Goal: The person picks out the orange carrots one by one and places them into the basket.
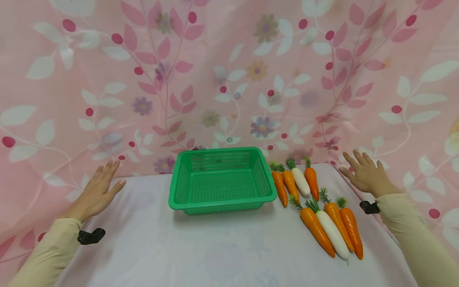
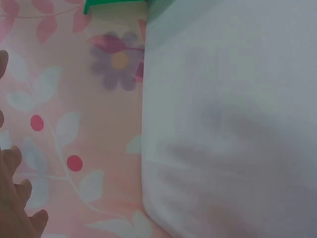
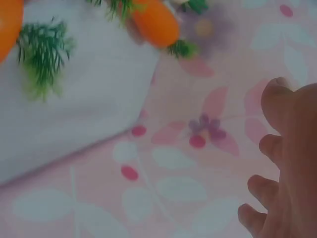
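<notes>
My left hand (image 1: pixel 97 193) is raised over the table's left side with its fingers straight and holds nothing. On the opposite side my right hand (image 1: pixel 367 175) hovers near the table's right edge, fingers spread, also holding nothing. Closest to it lie several orange carrots (image 1: pixel 350 233) and a white radish (image 1: pixel 333 235) with green tops, in a front group. Behind them is a second group with another white radish (image 1: pixel 300 181) and more carrots (image 1: pixel 311 183). A green plastic basket (image 1: pixel 222 205) with meshed walls stands at the back middle, nothing inside it.
A white cloth (image 1: pixel 215 255) covers the table. Pink floral fabric (image 1: pixel 229 79) hangs behind it and along both sides, close to the table's edges. The rear carrots lie right beside the basket's right wall. A black strap mount sits on each wrist.
</notes>
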{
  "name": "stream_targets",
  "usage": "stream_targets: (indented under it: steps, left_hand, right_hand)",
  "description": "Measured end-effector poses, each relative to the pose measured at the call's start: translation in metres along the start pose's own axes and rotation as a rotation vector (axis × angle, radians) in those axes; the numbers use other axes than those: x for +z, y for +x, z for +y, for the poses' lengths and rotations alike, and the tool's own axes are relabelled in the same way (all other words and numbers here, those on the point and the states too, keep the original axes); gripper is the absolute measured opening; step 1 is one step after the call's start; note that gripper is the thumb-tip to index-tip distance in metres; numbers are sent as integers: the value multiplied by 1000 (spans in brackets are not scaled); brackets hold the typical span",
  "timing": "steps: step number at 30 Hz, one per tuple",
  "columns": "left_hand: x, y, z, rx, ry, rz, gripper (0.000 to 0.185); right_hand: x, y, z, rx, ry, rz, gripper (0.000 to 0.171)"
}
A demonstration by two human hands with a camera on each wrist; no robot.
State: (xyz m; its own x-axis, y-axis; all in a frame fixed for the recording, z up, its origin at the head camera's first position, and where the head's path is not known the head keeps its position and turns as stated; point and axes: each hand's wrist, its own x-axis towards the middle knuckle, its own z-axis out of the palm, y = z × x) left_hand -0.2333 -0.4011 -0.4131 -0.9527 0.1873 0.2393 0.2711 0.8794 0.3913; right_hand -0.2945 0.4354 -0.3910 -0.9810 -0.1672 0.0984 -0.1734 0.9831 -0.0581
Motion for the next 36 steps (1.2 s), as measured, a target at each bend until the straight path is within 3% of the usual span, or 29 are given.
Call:
stream_targets:
  steps: [6, 12, 15, 19, 23, 26, 29, 32, 36]
  left_hand:
    - [20, 13, 13, 21, -90, -7, 75]
    - [58, 30, 40, -51, -288, 30, 74]
    - [84, 35, 55, -96, -468, 51, 72]
    - [120, 39, 72, -137, -848, 64, 67]
    - [137, 34, 94, -170, -1071, 18, 62]
    - [143, 31, 108, -164, -1149, 26, 56]
    - [156, 32, 111, -127, -1242, 86, 51]
    - [170, 34, 111, -57, -1251, 154, 49]
    - [185, 38, 109, 8, -1173, 237, 51]
  right_hand:
    - [21, 13, -29, -82, 92, 67, 71]
    - [47, 34, -77, -147, 162, 82, 61]
    - [61, 43, -102, -179, 197, 75, 59]
    - [75, 50, -129, -202, 272, 60, 56]
    - [85, 58, -144, -175, 292, 43, 57]
    - [91, 64, -152, -165, 275, 28, 59]
    - [93, 67, -160, -172, 253, 36, 59]
    - [94, 69, -168, -182, 206, 62, 58]
    - [96, 74, -176, -177, 109, 79, 53]
